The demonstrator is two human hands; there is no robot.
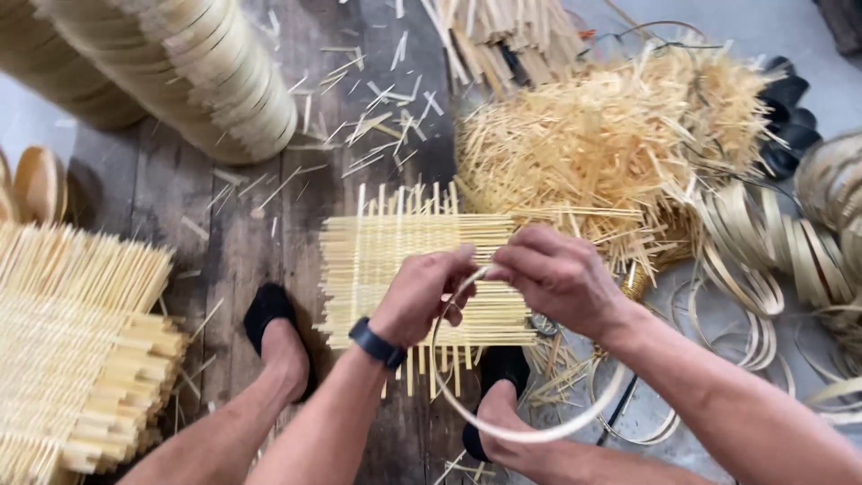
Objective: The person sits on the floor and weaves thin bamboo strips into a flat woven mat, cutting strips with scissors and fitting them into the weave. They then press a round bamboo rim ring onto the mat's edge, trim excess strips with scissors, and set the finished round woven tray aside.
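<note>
My left hand [426, 292] and my right hand [558, 274] meet above a square woven mat of pale bamboo strips [404, 256] lying on the dark wooden floor. Both hands pinch the top of a thin bamboo hoop [521, 431] that curves down toward me in a ring. A black watch sits on my left wrist [377, 343]. My two feet in black slippers [269, 310] rest at the near edge of the mat, one on each side.
A heap of loose bamboo slivers [611, 135] lies at the right rear. Stacked hoop rims [197, 72] lie at the rear left. Finished woven mats [72, 341] pile up at the left. Coiled bamboo bands [763, 260] lie at the right.
</note>
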